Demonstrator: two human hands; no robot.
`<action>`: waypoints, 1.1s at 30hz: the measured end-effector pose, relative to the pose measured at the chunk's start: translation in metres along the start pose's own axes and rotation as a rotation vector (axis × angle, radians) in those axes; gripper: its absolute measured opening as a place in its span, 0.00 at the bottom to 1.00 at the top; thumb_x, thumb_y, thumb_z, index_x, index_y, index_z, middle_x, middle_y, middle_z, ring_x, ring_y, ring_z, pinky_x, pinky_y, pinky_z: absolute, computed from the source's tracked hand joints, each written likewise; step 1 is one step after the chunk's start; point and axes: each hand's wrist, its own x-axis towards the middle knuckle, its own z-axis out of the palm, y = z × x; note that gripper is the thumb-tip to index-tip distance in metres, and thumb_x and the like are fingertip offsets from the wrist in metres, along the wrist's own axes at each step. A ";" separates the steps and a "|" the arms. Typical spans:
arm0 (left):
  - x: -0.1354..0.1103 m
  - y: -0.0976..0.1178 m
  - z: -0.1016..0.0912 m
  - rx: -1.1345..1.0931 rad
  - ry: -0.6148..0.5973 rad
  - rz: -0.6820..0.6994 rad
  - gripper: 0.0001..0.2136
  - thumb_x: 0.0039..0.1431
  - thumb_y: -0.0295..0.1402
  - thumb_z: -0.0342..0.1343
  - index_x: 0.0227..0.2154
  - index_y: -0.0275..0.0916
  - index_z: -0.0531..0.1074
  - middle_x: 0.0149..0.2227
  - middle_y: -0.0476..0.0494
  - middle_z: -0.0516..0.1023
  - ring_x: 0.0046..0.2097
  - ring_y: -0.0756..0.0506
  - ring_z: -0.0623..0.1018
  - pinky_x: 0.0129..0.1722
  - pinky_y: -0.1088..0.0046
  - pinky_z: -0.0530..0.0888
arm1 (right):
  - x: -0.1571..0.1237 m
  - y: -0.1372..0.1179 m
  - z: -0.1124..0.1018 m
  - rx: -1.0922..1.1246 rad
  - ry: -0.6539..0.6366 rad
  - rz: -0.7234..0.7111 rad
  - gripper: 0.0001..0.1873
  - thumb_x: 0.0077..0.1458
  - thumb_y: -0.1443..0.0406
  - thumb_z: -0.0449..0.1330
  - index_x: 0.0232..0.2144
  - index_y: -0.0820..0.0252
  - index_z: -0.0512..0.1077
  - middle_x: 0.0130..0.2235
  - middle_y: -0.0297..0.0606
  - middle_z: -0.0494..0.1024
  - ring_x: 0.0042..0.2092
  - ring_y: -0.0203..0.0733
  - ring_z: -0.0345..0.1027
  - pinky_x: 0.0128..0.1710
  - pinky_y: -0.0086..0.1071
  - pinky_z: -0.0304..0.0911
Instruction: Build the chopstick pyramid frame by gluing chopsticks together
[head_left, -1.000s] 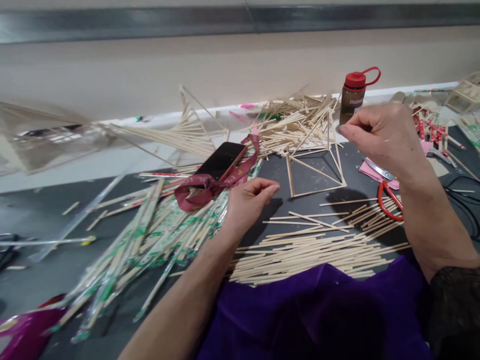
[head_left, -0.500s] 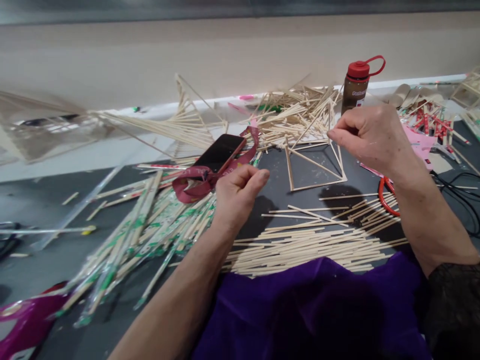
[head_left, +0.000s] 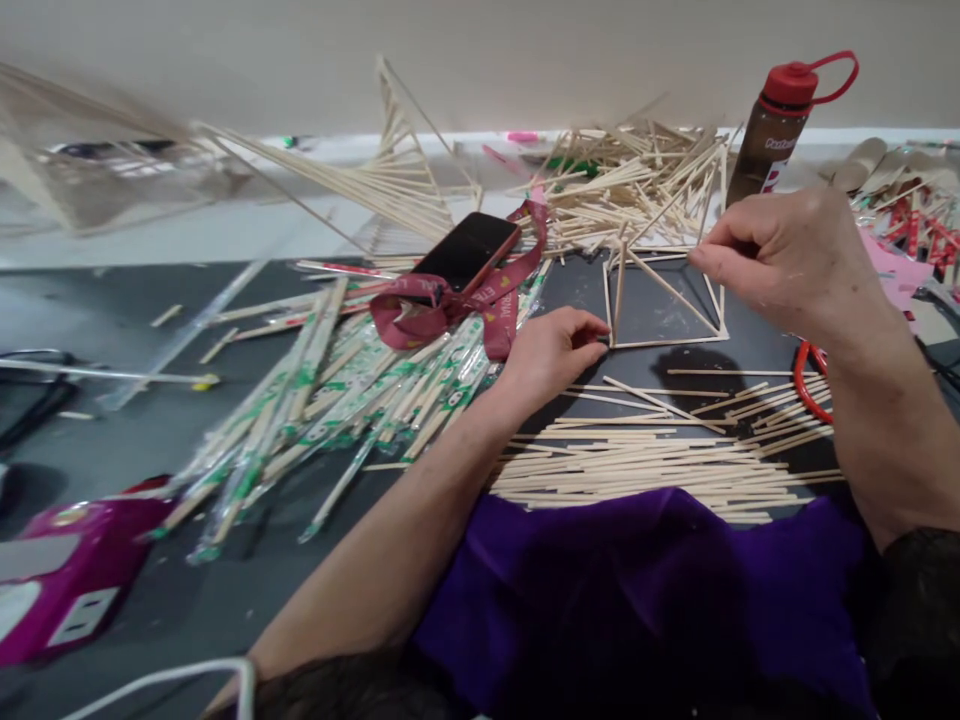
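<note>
A small frame of thin wooden sticks (head_left: 667,343) stands on the dark table, with a square base, a diagonal and slanted uprights. My left hand (head_left: 559,350) lies on the table with its fingers curled, its fingertips closed at the frame's near left corner. My right hand (head_left: 787,265) hovers over the frame's right side, thumb and forefinger pinched on an upright stick near the top. A row of loose bare sticks (head_left: 660,465) lies between the frame and my purple lap cloth (head_left: 660,600).
Wrapped chopsticks (head_left: 360,400) are heaped at left. A phone (head_left: 469,252) with a dark red lanyard (head_left: 450,305) rests on them. A stick pile (head_left: 637,180) and a red-capped brown bottle (head_left: 772,130) stand behind. Red scissors (head_left: 806,385) lie right, a magenta device (head_left: 67,570) front left.
The view tipped down and shifted. My left hand moved right to the frame's near left corner. My right hand came down onto the frame's right upright.
</note>
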 end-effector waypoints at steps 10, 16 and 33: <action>0.005 0.019 -0.011 -0.147 0.121 0.040 0.12 0.54 0.35 0.62 0.41 0.39 0.81 0.36 0.46 0.82 0.35 0.47 0.76 0.37 0.71 0.72 | 0.002 0.006 0.017 0.068 0.002 -0.006 0.12 0.59 0.65 0.57 0.30 0.58 0.80 0.31 0.38 0.80 0.33 0.40 0.71 0.35 0.34 0.60; 0.013 0.058 -0.033 -0.418 0.218 0.036 0.09 0.57 0.32 0.60 0.40 0.37 0.79 0.34 0.47 0.81 0.31 0.50 0.76 0.31 0.74 0.73 | 0.003 -0.003 0.040 0.085 -0.042 -0.015 0.10 0.60 0.61 0.60 0.39 0.55 0.81 0.41 0.37 0.80 0.40 0.40 0.71 0.40 0.33 0.61; 0.020 0.064 -0.024 -0.642 0.309 0.094 0.11 0.47 0.31 0.69 0.34 0.41 0.76 0.28 0.52 0.79 0.23 0.53 0.73 0.18 0.79 0.65 | 0.004 0.002 0.061 0.171 0.022 -0.089 0.10 0.63 0.62 0.59 0.33 0.59 0.78 0.34 0.35 0.77 0.36 0.37 0.67 0.34 0.32 0.54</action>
